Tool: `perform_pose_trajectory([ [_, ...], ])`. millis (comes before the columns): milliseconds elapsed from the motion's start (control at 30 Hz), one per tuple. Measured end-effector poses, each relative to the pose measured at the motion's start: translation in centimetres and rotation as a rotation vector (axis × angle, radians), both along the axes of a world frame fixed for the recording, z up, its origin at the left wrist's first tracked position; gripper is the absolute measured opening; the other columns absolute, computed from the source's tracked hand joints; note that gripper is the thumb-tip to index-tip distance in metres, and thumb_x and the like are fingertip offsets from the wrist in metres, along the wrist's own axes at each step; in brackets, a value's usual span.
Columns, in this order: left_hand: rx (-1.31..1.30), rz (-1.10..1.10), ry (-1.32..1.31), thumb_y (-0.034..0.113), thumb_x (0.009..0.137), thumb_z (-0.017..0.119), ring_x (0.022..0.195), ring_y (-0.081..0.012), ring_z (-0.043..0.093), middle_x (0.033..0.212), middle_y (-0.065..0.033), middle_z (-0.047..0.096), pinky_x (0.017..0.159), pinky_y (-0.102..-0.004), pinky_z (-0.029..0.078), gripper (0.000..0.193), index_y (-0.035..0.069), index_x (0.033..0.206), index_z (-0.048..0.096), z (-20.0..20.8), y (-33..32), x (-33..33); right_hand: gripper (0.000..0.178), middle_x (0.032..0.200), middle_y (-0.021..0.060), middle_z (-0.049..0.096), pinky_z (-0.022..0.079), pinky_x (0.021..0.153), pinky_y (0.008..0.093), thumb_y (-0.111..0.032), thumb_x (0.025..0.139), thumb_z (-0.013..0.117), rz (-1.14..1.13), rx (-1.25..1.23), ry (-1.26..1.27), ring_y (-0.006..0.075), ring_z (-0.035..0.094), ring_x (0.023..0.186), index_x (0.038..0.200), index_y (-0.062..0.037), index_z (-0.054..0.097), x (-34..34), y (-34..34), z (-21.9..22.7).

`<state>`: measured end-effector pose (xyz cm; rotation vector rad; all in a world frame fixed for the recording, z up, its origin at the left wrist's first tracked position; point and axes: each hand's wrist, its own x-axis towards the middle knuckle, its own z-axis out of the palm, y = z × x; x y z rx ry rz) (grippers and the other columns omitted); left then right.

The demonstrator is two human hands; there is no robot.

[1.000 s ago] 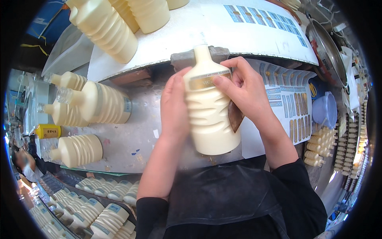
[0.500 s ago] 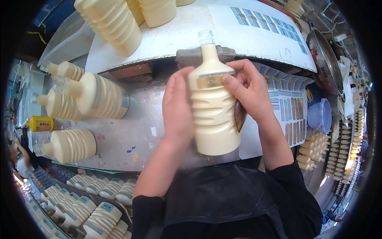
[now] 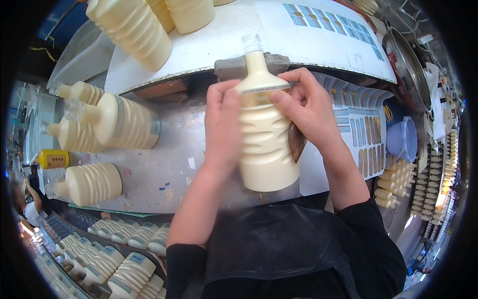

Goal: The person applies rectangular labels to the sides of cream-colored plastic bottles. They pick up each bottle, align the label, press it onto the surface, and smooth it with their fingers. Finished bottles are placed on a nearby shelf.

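A cream, wavy-sided bottle (image 3: 269, 172) with a clear threaded neck lies before me, its neck pointing away over a grey block (image 3: 228, 69). Across its shoulder runs a gold label (image 3: 256, 98) with a thin grey strip above it. My right hand (image 3: 309, 107) grips the right side of the shoulder, thumb pressed on the label's right end. On the left, my left hand (image 3: 222, 119) is closed against the shoulder, fingers curled and thumb blurred at the label's left end. A brown pointed piece (image 3: 297, 142) shows at the bottle's right side, below my right hand; its kind is unclear.
Several cream bottles (image 3: 130, 122) lie at the left beside a yellow container (image 3: 53, 159). Label sheets (image 3: 348, 172) lie right of my bottle, with more on the white board (image 3: 219, 47). A lilac bucket (image 3: 402, 139) stands at right. Labelled bottles (image 3: 132, 274) fill the lower left.
My left hand's fingers have gone from nearly straight along the bottle's side to curled, with the thumb over the label's left end. My right hand keeps its hold; the view has shifted slightly.
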<state>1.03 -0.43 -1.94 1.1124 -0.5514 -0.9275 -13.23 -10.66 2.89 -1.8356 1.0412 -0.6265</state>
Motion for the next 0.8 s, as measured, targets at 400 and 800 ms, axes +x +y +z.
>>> perform_pose_trajectory([
  [400,-0.013,-0.024,-0.052,0.031,0.109,0.05,0.108,-0.0137,0.057,0.122,-0.0102,0.056,0.095,-0.0297,0.05,0.035,0.005,0.132,0.045,0.6,0.1,-0.3,0.05,0.068,0.0003,0.049,0.043,0.061,0.0294,-0.041,0.082,0.079,0.017,-0.015,0.001,0.0112,0.051,0.063,0.11,-0.0019,0.065,-0.1,0.1,0.1],
  [800,-0.115,0.009,0.436,0.062,0.108,0.03,0.118,-0.0219,0.059,0.122,-0.0117,0.062,0.104,-0.0384,0.047,0.066,0.004,0.133,0.05,1.6,0.2,-0.3,0.051,0.069,-0.0006,0.05,0.042,0.061,0.0281,-0.039,0.083,0.079,0.002,-0.001,-0.033,0.0093,0.05,0.064,0.113,-0.0004,0.066,-0.2,-0.1,-0.5],
])
